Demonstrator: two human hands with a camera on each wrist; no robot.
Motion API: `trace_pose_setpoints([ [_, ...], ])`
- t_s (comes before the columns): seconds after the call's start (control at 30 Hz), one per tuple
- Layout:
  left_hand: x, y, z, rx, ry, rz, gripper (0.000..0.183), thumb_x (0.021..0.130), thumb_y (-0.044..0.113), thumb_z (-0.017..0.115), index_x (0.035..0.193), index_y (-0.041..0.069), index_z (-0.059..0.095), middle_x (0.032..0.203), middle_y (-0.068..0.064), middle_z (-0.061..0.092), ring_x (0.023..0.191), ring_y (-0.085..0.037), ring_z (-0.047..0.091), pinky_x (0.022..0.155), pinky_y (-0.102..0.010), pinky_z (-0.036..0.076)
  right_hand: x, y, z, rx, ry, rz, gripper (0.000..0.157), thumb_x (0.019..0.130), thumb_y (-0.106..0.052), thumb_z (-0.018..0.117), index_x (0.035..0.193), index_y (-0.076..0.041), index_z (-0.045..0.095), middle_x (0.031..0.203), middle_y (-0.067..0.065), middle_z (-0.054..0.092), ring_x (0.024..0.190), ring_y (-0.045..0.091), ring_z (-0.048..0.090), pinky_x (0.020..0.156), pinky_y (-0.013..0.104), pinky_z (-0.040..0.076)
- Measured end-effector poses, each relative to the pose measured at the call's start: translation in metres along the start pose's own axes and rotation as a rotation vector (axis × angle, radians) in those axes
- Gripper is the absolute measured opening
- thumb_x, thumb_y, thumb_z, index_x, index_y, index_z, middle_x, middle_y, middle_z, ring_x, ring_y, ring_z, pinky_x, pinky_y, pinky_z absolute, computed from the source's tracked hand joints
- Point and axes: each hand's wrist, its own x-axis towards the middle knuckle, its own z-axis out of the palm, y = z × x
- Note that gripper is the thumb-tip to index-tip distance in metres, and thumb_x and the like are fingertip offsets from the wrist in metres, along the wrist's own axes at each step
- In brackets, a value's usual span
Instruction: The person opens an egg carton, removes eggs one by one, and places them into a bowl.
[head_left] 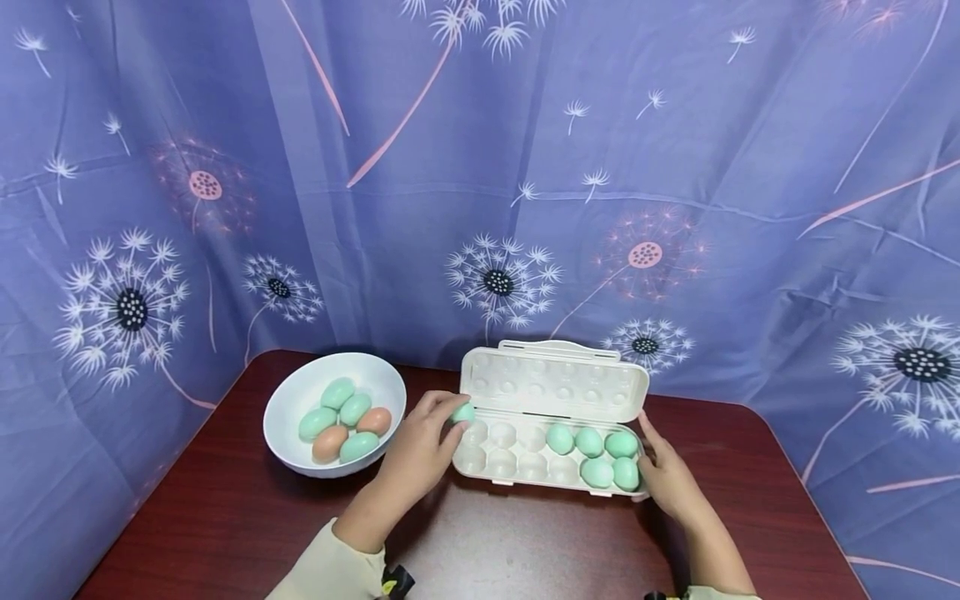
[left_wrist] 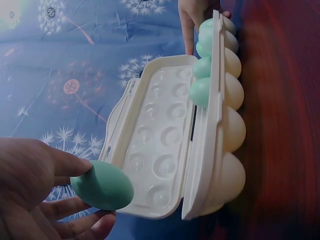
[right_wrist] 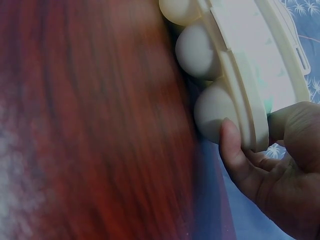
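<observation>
My left hand (head_left: 418, 446) pinches a green egg (left_wrist: 102, 186) between thumb and fingertips, at the left end of a white plastic egg carton (head_left: 517, 482). The carton's lid (head_left: 555, 385) stands open, leaning back toward the curtain. Several green eggs (head_left: 597, 472) sit in the cups at the carton's right side; the cups on its left are bare. At the right end, my right hand (head_left: 670, 477) grips the carton. In the right wrist view its thumb (right_wrist: 230, 137) lies against the end cup, with the other fingers partly hidden behind the rim.
Left of the carton stands a white bowl (head_left: 279, 433) with several green eggs (head_left: 355, 409) and two brown-orange eggs (head_left: 330, 443). Both bowl and carton are on a dark red wooden table (head_left: 225, 533). A blue curtain (head_left: 405, 275) with dandelion prints hangs right behind the table.
</observation>
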Motion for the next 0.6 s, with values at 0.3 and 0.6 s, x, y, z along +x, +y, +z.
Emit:
trace_pose_setpoints([
  [0.3,-0.009,-0.012,-0.012,0.009,0.045,0.017,0.037,0.097,0.017,0.068,0.134,0.015,0.065,0.125,-0.005,0.062,0.102,-0.02,0.068,0.084,-0.036,0.057,0.0,0.0,-0.001,-0.004,0.0,-0.001,0.074,0.101,0.004,0.038,0.164,-0.018,0.006,0.139,0.036,0.043,0.096,0.03,0.063,0.053,0.038,0.06],
  [0.6,-0.02,-0.021,-0.025,0.013,0.088,0.04,0.038,0.097,0.014,0.068,0.134,0.011,0.064,0.127,-0.011,0.06,0.109,-0.026,0.067,0.087,-0.041,0.058,0.0,0.001,0.0,-0.023,0.005,0.001,0.074,0.101,0.004,0.038,0.164,-0.018,0.006,0.14,0.036,0.042,0.103,0.035,0.062,0.053,0.037,0.06],
])
